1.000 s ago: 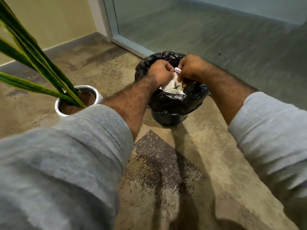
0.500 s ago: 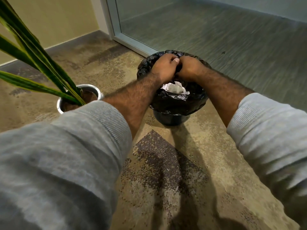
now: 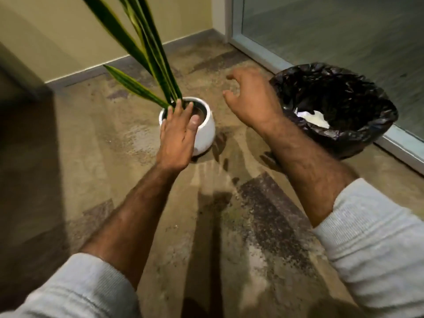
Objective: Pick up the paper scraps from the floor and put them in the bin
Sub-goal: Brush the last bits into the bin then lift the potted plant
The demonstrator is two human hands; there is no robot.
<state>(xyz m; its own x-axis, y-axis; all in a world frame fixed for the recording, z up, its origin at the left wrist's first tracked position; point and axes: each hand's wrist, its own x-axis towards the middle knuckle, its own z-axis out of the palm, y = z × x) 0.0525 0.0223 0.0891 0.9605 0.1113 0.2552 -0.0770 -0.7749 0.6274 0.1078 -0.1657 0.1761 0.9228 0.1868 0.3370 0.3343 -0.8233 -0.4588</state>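
The bin (image 3: 358, 138), lined with a black plastic bag, stands on the floor at the right. White paper scraps (image 3: 315, 118) lie inside it. My right hand (image 3: 251, 99) hovers just left of the bin's rim, empty, with its fingers spread and curled. My left hand (image 3: 179, 136) is lower and further left, flat and empty, with its fingers apart in front of the white plant pot (image 3: 204, 131). I see no paper scraps on the visible floor.
Long green leaves (image 3: 142, 58) rise from the pot towards the top of the view. A glass partition with a pale frame (image 3: 257, 51) runs behind the bin. A beige wall with a grey skirting (image 3: 96, 70) closes the far left. Mottled brown floor (image 3: 229, 226) stretches towards me.
Both hands have left the bin and moved left, and they have opened with nothing in them. The paper stays in the bin. The view has swung left, so the bin now sits at the right.
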